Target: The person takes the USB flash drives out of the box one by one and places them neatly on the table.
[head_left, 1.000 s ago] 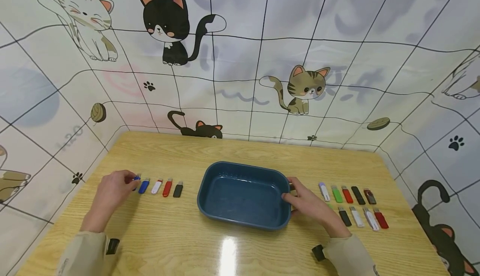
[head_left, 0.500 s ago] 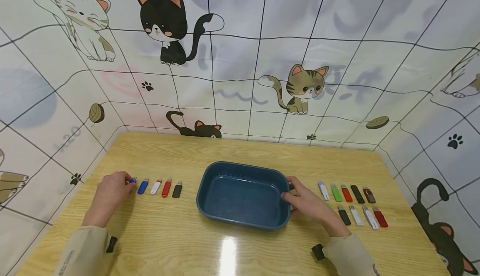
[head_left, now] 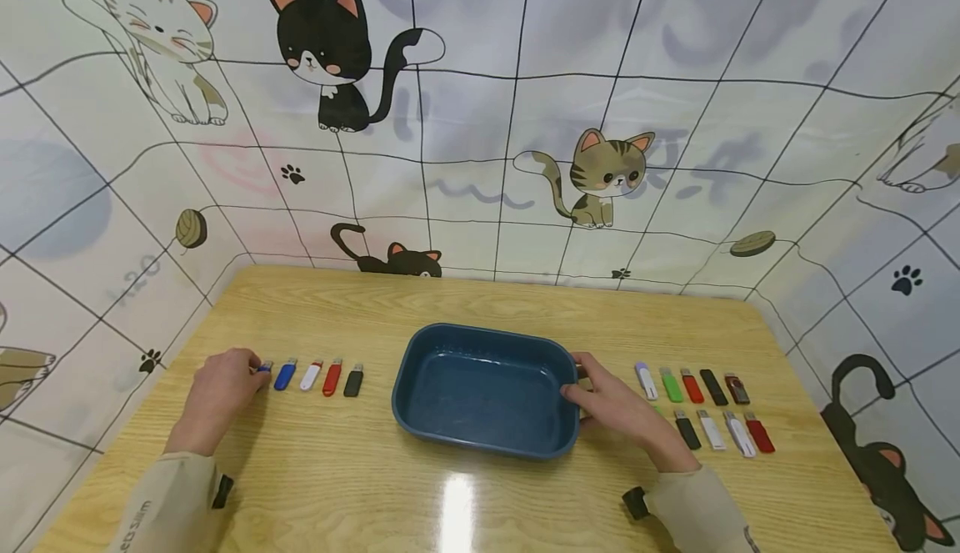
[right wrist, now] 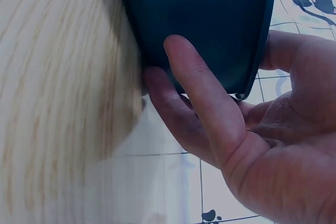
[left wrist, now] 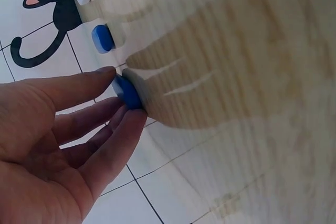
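My left hand [head_left: 221,394] pinches a blue USB flash drive [left wrist: 127,92] between thumb and fingers, at the left end of a row on the table. Right beside it lies a second blue flash drive [head_left: 285,374], followed by a white one [head_left: 311,375], a red one [head_left: 332,377] and a black one [head_left: 353,380]. A dark blue rectangular bin [head_left: 487,407] stands mid-table with nothing inside. The right hand [head_left: 618,409] grips its right end, thumb over the rim; in the right wrist view, fingers [right wrist: 202,90] lie against the outer wall.
Two rows of flash drives lie to the right of the bin, among them a green one [head_left: 671,385], a black one [head_left: 713,387] and a dark red one [head_left: 760,433]. A cat-print cloth [head_left: 480,119] encloses the wooden table [head_left: 360,486].
The left hand has lowered the blue flash drive slightly leftward and toward the near side, in line with the row. The right hand and the bin have stayed in place.
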### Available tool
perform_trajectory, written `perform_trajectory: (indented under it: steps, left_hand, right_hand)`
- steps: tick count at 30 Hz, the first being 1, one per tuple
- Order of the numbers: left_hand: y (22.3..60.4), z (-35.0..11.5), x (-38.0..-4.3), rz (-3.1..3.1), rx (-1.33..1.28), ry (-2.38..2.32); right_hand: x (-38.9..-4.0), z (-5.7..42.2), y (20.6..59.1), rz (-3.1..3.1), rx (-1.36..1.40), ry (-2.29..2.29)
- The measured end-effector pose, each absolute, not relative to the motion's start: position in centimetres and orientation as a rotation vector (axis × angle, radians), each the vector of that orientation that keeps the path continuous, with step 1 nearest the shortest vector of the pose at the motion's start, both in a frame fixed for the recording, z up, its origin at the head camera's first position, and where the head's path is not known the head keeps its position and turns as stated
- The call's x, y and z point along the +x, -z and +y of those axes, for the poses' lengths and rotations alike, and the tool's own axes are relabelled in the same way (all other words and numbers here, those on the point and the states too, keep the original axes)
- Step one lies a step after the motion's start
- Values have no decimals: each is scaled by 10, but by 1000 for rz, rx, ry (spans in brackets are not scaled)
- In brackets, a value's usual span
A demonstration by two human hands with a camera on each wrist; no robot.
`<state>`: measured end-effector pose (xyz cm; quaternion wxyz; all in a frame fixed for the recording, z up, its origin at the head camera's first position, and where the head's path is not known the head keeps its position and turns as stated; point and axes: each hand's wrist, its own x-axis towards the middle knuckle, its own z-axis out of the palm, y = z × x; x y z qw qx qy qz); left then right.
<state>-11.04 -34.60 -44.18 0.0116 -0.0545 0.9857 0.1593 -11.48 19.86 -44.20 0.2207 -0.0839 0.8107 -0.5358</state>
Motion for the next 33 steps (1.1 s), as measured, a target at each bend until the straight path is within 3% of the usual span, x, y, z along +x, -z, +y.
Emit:
perform_trajectory:
  steps: [9,23,33]
  left_hand:
    - [431,-322,-111,3133,-168,-511]
    - [412,-238,-131,3388,234,-775]
    - [417,-222,-141,3279,256,-743]
  right_hand:
    - [-118,203,432,2364,-299,1410]
    - [-137,203,435,2394,-297,1320]
    - [-151,243,405,2795,-334,995]
